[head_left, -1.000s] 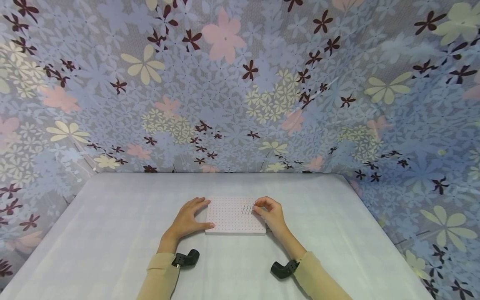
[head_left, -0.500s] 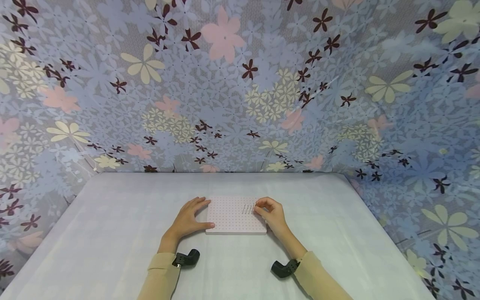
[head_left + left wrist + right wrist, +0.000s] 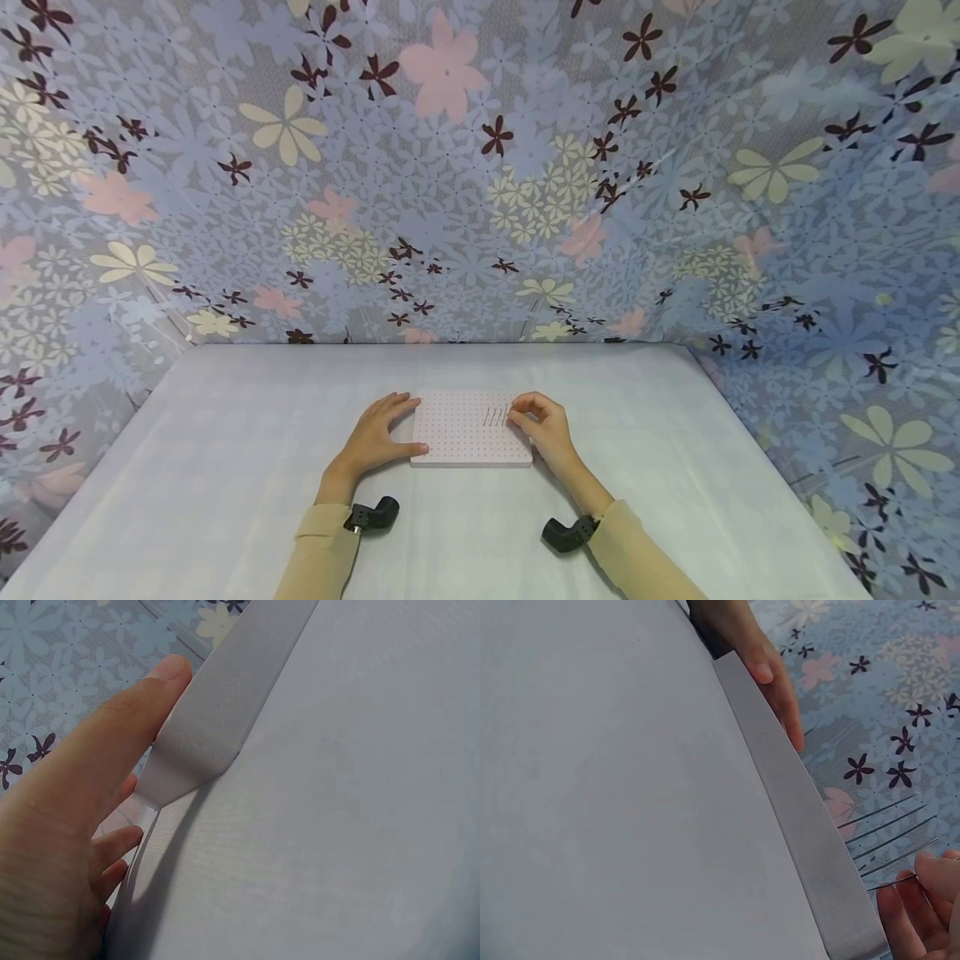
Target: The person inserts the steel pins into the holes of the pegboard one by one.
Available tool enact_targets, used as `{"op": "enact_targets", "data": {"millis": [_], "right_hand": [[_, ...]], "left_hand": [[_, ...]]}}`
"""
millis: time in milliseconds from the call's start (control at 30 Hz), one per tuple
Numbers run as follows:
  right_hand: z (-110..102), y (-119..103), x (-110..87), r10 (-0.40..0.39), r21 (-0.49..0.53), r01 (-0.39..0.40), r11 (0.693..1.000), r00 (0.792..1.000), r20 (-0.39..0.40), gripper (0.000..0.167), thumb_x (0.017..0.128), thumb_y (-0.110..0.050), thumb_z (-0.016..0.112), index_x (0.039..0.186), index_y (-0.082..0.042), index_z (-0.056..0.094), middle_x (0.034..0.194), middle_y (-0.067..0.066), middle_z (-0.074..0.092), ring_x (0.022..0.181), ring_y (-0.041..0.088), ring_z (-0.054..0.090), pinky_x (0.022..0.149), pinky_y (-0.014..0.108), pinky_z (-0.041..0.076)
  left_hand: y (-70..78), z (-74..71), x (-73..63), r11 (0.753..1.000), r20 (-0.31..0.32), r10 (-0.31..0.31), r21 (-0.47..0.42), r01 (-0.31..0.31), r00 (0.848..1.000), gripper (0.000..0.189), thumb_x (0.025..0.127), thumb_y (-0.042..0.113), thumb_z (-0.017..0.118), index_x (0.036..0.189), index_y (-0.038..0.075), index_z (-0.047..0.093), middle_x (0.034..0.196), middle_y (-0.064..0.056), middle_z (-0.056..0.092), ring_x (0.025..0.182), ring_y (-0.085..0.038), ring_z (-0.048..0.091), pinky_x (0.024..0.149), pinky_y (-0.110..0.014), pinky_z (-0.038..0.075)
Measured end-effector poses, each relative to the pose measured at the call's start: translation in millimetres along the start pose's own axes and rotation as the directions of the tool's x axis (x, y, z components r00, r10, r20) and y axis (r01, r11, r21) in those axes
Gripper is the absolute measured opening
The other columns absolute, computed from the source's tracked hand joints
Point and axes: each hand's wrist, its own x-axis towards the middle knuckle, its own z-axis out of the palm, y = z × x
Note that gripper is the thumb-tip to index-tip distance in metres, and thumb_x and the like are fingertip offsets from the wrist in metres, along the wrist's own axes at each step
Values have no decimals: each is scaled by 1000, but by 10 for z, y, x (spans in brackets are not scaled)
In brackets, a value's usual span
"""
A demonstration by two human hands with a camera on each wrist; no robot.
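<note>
A white board [image 3: 450, 433] dotted with a grid of small holes lies on the table. Several thin metal pins [image 3: 493, 417] stand in a row near its right side; the right wrist view shows the pins [image 3: 892, 832] jutting up past the board's edge. My right hand [image 3: 542, 423] pinches one more thin pin [image 3: 889, 884] between thumb and fingertips, at the end of that row. My left hand [image 3: 378, 435] spreads along the board's left side, thumb on the near left corner and fingers toward the far corner. In the left wrist view the thumb [image 3: 169, 671] touches the board's edge.
A pale cloth covers the table [image 3: 247, 433]. Behind and to the sides hangs a flowered curtain [image 3: 465, 208]. Black wrist cameras [image 3: 372, 516] sit at both cuffs, above the tabletop.
Both hands keep nearly the same place; the right hand still holds its pin at the end of the row. The whole head view has shifted very slightly.
</note>
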Motion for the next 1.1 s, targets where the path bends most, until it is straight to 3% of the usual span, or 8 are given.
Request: {"op": "enact_targets", "data": {"millis": [133, 300, 533, 767, 1100], "right_hand": [[-24, -2, 15, -14, -39, 12, 999, 999, -50, 13, 82, 8, 66, 94, 12, 62, 92, 23, 64, 84, 11, 62, 76, 15, 52], [-71, 17, 38, -9, -8, 9, 1000, 995, -99, 14, 82, 11, 64, 95, 14, 62, 91, 26, 63, 78, 11, 64, 72, 17, 56], [-46, -13, 15, -12, -36, 9, 999, 997, -76, 15, 82, 9, 65, 96, 14, 62, 93, 27, 63, 83, 12, 63, 74, 12, 53], [-41, 10, 14, -77, -66, 71, 995, 992, -97, 15, 83, 9, 64, 97, 16, 62, 94, 32, 62, 77, 4, 61, 70, 11, 51], [-36, 29, 10, -127, -85, 121, 989, 989, -74, 18, 84, 10, 62, 101, 17, 64, 92, 31, 61, 79, 8, 59, 71, 9, 50]], "left_hand": [[2, 0, 4, 1000, 2, -2, 3, 2, 1000, 84, 66, 50, 80, 137, 16, 51, 147, -14, 44, 142, -38, 30, 116, -59, 22], [10, -9, 10, 1000, 7, -3, -8, 3, 1000, 84, 67, 50, 79, 138, 15, 51, 148, -14, 43, 142, -38, 29, 116, -59, 22], [12, -11, 8, 1000, 5, 6, 0, -6, 1000, 83, 66, 49, 80, 137, 15, 52, 147, -15, 44, 142, -39, 30, 116, -59, 21], [0, -4, 5, 1000, 3, 2, 7, -2, 1000, 83, 66, 49, 80, 137, 16, 52, 147, -14, 44, 142, -38, 30, 116, -59, 22], [-13, 12, 2, 1000, -2, 5, 0, -5, 1000, 83, 66, 50, 80, 137, 16, 52, 147, -14, 44, 142, -38, 30, 116, -58, 22]]}}
